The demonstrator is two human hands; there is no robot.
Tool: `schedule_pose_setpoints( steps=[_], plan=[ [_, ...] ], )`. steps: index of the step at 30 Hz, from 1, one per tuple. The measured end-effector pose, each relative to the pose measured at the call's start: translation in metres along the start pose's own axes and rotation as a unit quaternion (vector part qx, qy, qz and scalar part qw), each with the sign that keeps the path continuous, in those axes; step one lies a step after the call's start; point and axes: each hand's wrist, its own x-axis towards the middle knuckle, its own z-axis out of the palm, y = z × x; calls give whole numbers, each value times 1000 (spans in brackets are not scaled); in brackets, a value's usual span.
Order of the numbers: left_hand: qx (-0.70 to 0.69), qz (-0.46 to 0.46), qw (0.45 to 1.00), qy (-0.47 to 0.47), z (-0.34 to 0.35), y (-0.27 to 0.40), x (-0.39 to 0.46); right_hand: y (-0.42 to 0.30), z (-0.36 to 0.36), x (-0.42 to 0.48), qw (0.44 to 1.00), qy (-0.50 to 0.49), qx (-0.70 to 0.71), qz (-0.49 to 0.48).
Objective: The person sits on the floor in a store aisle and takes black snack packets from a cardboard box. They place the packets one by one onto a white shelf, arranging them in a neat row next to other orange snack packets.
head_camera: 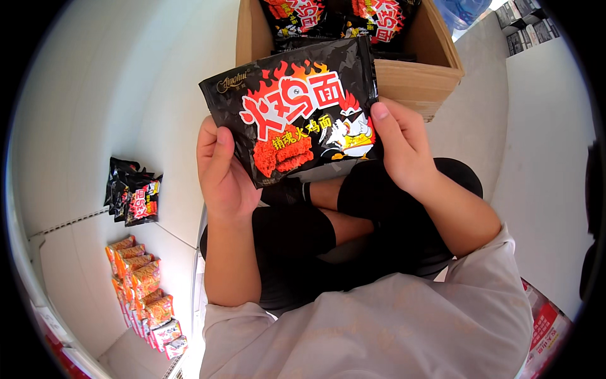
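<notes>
A black instant-noodle packet (293,118) with red flame artwork and a cartoon chicken is held face up, slightly tilted, before me. My left hand (226,166) pinches its left edge, thumb on top. At the right edge, my right hand (402,147) grips it the same way. Just beyond the packet stands an open cardboard box (416,83), partly covered by it. Inside the box lie several matching black packets (383,19). More of these black packets (142,201) stand in a small row on the white shelf (175,189) to my left.
Nearer me on the left shelving, several orange noodle packets (147,279) stand in rows, with white-and-red packets (165,331) at their end. A blue plastic container (461,12) is behind the box. Dark boxed goods (532,38) are far right; red packaging (544,327) is lower right. My crossed legs (341,222) are below.
</notes>
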Motion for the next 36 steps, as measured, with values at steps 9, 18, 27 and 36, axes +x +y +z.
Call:
schedule_pose_setpoints(
  steps=[9, 18, 27, 36],
  plan=[
    [7, -50, 995, 80, 11, -3, -1, -6, 4, -3, 1000, -15, 18, -15],
    [63, -40, 996, 51, 4, -5, -3, -9, -1, 1, 999, 13, 41, -22],
    [99, -7, 994, 38, 11, 1, -2, -5, -6, 3, 999, 0, 14, -29],
    [68, -8, 997, 18, 6, 4, -2, -3, -12, 4, 999, -27, 28, -19]
  ],
)
